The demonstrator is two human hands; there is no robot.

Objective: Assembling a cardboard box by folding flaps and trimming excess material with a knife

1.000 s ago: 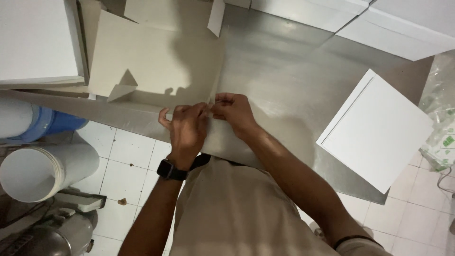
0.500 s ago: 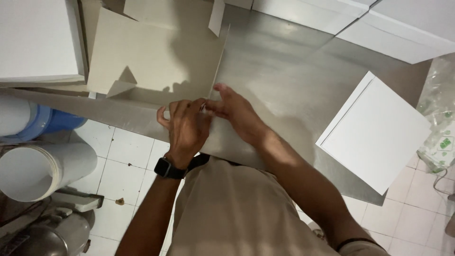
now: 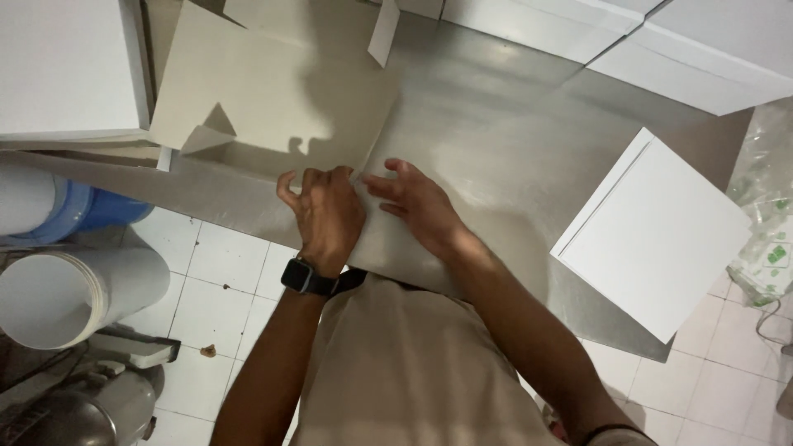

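A: So, step in hand? Flat cardboard box blank [image 3: 281,99] on steel worktop [image 3: 512,140], near edge pinched by both hands: left hand [image 3: 326,211], right hand [image 3: 417,202].

B: Fold being creased, prob. Next: flap pressed upright, w/ firm grip. Finished white box [image 3: 661,231] sits farther right.

This looks like the back room of a bakery or food shop. A steel worktable [image 3: 512,140] stands on a white tiled floor [image 3: 223,272]. Finished white boxes [image 3: 661,223] sit to the right of the hands, more stacks beyond them, and a metal mixer [image 3: 74,413] stands down to their left.
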